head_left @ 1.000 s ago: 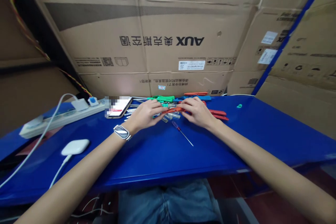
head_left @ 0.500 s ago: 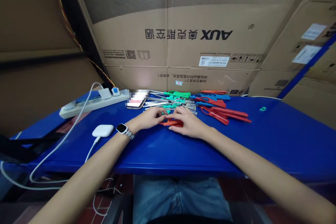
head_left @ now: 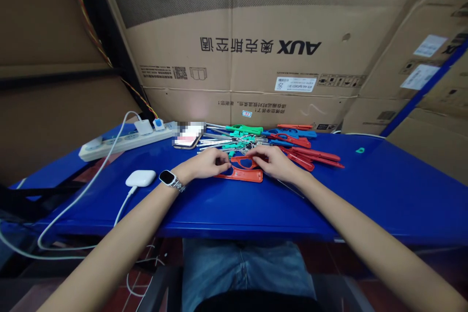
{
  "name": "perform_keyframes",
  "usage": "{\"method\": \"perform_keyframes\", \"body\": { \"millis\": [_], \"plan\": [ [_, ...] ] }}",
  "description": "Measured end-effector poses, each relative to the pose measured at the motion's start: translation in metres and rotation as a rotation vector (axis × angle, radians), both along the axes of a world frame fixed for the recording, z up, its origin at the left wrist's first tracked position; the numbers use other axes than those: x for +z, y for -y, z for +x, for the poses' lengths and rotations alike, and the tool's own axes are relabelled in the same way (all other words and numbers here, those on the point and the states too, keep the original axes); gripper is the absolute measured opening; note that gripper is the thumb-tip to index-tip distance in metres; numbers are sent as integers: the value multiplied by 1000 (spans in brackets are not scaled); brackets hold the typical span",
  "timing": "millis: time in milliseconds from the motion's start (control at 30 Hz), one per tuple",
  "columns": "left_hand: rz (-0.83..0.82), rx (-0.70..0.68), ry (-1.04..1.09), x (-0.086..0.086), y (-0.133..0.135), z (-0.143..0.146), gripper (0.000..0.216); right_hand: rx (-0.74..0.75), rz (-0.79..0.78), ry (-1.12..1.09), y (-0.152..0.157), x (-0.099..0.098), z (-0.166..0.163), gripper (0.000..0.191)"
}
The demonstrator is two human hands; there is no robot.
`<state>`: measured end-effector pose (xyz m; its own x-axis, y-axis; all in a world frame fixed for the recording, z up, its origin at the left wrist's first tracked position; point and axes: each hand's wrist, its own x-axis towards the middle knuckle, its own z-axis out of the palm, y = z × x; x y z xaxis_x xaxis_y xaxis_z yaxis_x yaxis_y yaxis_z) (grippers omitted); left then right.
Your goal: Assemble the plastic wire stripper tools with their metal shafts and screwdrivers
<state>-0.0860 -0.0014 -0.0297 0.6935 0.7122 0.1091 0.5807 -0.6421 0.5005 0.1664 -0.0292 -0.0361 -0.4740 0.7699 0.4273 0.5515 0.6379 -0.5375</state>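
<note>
My left hand (head_left: pixel 211 163), with a watch on its wrist, has its thumb and fingers closed on the left end of an orange-red long-lighter shell half (head_left: pixel 247 175). This piece lies flat on the near side. Just behind it is a second orange-red shell half (head_left: pixel 243 160) with a trigger-guard loop. My right hand (head_left: pixel 275 162) pinches that one at its right end. Below the right palm a thin metal rod (head_left: pixel 291 188) sticks out; its upper end is hidden. Beyond my hands lies a heap of metal lighter tubes with teal parts (head_left: pixel 234 144).
Red shell pieces (head_left: pixel 321 155) and blue shell pieces (head_left: pixel 292 133) lie to the right, a green one (head_left: pixel 246 129) at the back. A phone (head_left: pixel 189 135), power strip (head_left: pixel 109 146) and white charging case (head_left: pixel 141 178) are on the left. Cardboard (head_left: pixel 263 19) walls the back of the blue table (head_left: pixel 234 209).
My hands have moved apart, the right one shifting right. The two orange-red shell halves, mostly covered before, now show separately between them. The thin rod has come into sight below my right hand.
</note>
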Motion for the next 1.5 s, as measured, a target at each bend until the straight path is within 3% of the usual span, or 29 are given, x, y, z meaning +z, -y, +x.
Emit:
{"method": "perform_keyframes", "body": {
  "millis": [167,267,367,467,600,733,900,1033,1100,1267,1500],
  "plan": [
    [175,16,227,6,10,10,34,-49,-48,-128,0,-2,-8,26],
    [97,10,300,8,13,16,29,-27,-53,-156,1,-2,-15,24],
    [36,32,349,8,7,13,25,-60,108,-142,7,1,-18,19],
    [5,89,432,8,-2,4,25,-100,238,-12,17,4,-17,12],
    [-42,180,596,11,-10,-5,25,-27,156,295,27,1,-22,25],
    [-87,271,748,14,-12,-6,24,-20,134,398,26,0,-26,17],
    [-238,342,997,19,-12,-6,22,-19,129,230,16,15,3,17],
    [-403,384,1157,16,-11,-4,16,-274,103,-38,3,26,40,21],
    [-480,348,1054,12,-9,-1,15,-371,79,-77,-5,26,50,26],
    [-571,200,520,-6,-5,5,15,-453,66,24,-32,17,45,26],
    [-129,111,208,-14,2,0,17,-490,53,328,-84,27,12,28]
  ]
}}
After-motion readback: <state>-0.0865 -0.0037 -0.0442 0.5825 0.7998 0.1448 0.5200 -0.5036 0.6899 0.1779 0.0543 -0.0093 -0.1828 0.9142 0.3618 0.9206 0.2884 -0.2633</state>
